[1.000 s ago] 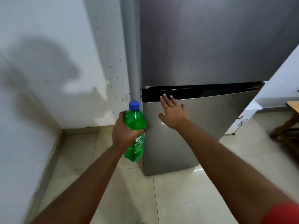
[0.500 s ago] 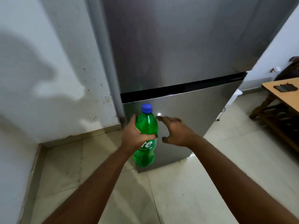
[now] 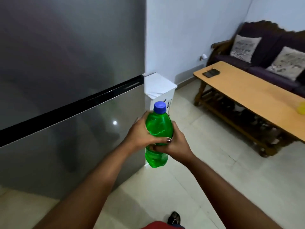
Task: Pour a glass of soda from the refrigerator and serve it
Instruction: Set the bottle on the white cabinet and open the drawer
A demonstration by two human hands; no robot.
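Observation:
A green soda bottle [image 3: 157,126] with a blue cap [image 3: 159,107] stands upright in front of me, held in both hands. My left hand [image 3: 140,134] grips its left side around the middle. My right hand [image 3: 175,142] wraps the right side, thumb across the front. The grey refrigerator [image 3: 69,63] fills the left of the view with both doors closed. At the far right edge of the wooden table [image 3: 250,90] sits a yellow object [image 3: 301,108], cut off by the frame. No glass is clearly in view.
A white box [image 3: 158,85] stands beside the refrigerator. A dark phone [image 3: 211,73] lies on the table's far end. A purple sofa [image 3: 264,47] with two cushions stands behind the table. Pale floor tiles [image 3: 198,171] lie between me and the table.
My right hand left the refrigerator door and closed on the bottle beside my left hand. The view swung right, bringing the table and sofa into sight.

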